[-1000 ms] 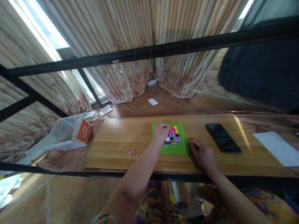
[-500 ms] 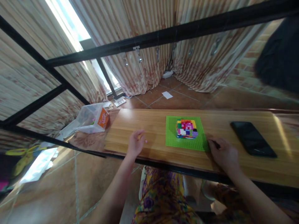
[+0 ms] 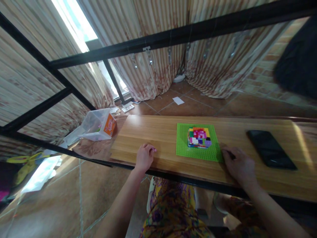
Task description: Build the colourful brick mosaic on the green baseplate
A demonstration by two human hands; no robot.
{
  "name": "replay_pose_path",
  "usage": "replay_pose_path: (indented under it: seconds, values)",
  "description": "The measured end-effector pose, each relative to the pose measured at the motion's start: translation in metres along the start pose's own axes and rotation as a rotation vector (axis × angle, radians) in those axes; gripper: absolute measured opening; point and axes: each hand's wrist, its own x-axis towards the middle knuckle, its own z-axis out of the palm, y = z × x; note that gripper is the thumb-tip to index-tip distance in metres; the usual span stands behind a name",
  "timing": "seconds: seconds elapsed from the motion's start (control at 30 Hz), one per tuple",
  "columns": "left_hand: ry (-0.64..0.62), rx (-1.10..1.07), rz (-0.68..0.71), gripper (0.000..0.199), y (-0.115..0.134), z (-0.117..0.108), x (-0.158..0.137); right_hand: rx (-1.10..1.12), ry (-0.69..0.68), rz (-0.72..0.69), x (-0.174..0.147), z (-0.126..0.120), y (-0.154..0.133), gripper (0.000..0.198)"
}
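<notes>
On the wooden board lies a green studded baseplate (image 3: 182,145), with a block of many-coloured toy bricks (image 3: 199,137) built up near its middle. To the left of the plate, my left hand (image 3: 145,157) rests low over the wood, its fingers pinched on a small pink toy brick (image 3: 155,150). My right hand (image 3: 238,163) lies at the plate's right front corner, with the fingertips touching its edge. Those fingers are curled, and whether anything sits inside them is hidden.
A black phone (image 3: 271,148) lies at the right on the wooden tabletop (image 3: 138,127). Beyond the left end stands a clear plastic box (image 3: 95,124) with an orange label. Black metal bars (image 3: 158,41) cross in front of the curtains. A white paper (image 3: 178,100) is on the floor.
My left hand's fingers have closed on the small pink brick, which lay beside them on the wood before. My right hand stays at the plate's corner. The view has shifted slightly.
</notes>
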Motion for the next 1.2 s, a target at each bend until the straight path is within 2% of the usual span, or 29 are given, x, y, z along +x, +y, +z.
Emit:
replay_pose_path:
  seconds: [0.1, 0.17, 0.37, 0.53, 0.73, 0.87, 1.03, 1.2]
  values:
    - [0.028, -0.046, -0.028, 0.022, 0.008, -0.001, 0.009, 0.007, -0.016, 0.022, 0.000, 0.000, -0.002, 0.025]
    - [0.052, -0.130, -0.023, 0.019, 0.023, 0.002, 0.020, 0.006, -0.013, 0.030, 0.000, 0.001, -0.002, 0.025]
    - [-0.024, -0.404, 0.130, 0.020, 0.095, 0.026, 0.067, 0.022, -0.010, 0.027, 0.000, 0.002, -0.001, 0.026]
    - [-0.113, -0.299, 0.239, 0.023, 0.137, 0.045, 0.098, 0.020, -0.014, 0.034, 0.002, 0.002, -0.002, 0.026]
    - [-0.148, -0.145, 0.303, 0.024, 0.151, 0.056, 0.113, 0.035, -0.004, 0.034, 0.002, 0.001, -0.005, 0.026]
    - [-0.172, -0.199, 0.222, 0.020, 0.153, 0.060, 0.116, 0.040, 0.007, 0.035, 0.002, 0.002, -0.005, 0.026]
    - [-0.325, -0.467, -0.091, 0.012, 0.152, 0.068, 0.126, 0.053, 0.002, 0.029, 0.002, 0.001, -0.005, 0.025]
    - [-0.379, -0.597, -0.216, 0.008, 0.153, 0.076, 0.136, 0.041, -0.011, 0.046, 0.002, 0.000, -0.006, 0.025]
